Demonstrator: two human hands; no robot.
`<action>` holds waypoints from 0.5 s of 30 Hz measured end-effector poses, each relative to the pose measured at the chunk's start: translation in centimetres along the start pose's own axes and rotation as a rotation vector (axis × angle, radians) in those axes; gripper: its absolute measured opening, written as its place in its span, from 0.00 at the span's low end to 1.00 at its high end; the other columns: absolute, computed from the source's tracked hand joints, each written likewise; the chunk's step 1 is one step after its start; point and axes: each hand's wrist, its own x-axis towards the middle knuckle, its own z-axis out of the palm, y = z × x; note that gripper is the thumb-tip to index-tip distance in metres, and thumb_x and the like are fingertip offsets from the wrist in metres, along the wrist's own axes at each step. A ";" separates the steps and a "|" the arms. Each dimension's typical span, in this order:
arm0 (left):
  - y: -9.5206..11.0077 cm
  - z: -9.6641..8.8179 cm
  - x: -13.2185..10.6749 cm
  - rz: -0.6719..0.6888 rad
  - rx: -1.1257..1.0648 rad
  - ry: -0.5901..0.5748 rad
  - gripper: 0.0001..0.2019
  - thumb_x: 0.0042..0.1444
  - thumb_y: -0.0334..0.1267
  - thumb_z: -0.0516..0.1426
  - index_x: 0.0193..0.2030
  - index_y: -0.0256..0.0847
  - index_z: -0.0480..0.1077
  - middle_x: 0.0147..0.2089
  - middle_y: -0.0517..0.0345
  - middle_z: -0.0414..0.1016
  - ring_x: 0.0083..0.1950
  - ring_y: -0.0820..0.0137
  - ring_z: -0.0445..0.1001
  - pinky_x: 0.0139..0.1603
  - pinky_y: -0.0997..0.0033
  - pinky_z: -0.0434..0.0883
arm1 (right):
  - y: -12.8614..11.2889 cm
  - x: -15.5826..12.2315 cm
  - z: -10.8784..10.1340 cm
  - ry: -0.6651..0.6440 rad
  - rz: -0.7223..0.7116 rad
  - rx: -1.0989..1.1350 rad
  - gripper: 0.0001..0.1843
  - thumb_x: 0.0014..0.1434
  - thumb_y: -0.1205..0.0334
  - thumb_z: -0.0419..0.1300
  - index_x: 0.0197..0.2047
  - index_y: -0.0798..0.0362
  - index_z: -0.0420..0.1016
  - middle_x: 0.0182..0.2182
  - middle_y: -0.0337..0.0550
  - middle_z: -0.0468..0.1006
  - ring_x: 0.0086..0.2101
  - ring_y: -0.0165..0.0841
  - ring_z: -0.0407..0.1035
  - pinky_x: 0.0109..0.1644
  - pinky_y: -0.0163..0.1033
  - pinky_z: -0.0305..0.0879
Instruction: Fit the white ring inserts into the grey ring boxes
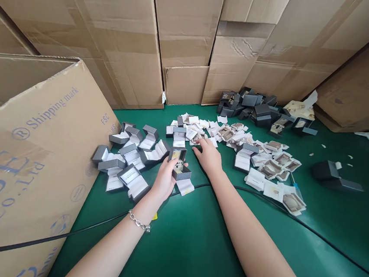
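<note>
In the middle of the green table, my left hand grips a dark grey hinged gift box. The box's lid is up, and its inside looks bare with yellowish marks. My right hand reaches to the near edge of a heap of white paper box inserts. Its thumb and fingers are apart; the fingertips overlap the inserts, and I see nothing held. A white-lined box stands open just beyond my left hand. One loose white insert lies beneath the held box.
White-lined boxes crowd the left, beside a large carton. Dark boxes pile up at the back right; another box lies far right. A black cable crosses the green table. Tall cartons wall the back.
</note>
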 end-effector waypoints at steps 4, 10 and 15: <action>0.2 0.2 -0.2 -0.020 0.012 -0.020 0.17 0.52 0.38 0.54 0.49 0.38 0.63 0.42 0.52 0.72 0.38 0.70 0.75 0.33 0.73 0.74 | -0.1 0.0 0.3 0.053 -0.165 -0.072 0.19 0.60 0.61 0.52 0.54 0.50 0.66 0.54 0.52 0.65 0.52 0.45 0.60 0.47 0.46 0.63; 0.3 0.3 -0.2 -0.032 0.016 -0.037 0.17 0.53 0.37 0.54 0.49 0.38 0.63 0.43 0.51 0.72 0.39 0.70 0.75 0.33 0.72 0.74 | -0.1 0.2 0.5 0.018 -0.191 -0.124 0.15 0.60 0.61 0.52 0.50 0.54 0.68 0.57 0.51 0.64 0.54 0.45 0.58 0.53 0.48 0.59; 0.3 0.1 -0.2 -0.029 0.014 -0.045 0.17 0.53 0.37 0.54 0.49 0.36 0.64 0.42 0.50 0.72 0.39 0.69 0.75 0.32 0.73 0.74 | -0.4 -0.1 0.2 0.082 -0.113 -0.210 0.11 0.59 0.60 0.53 0.43 0.56 0.68 0.42 0.52 0.71 0.43 0.43 0.63 0.45 0.45 0.59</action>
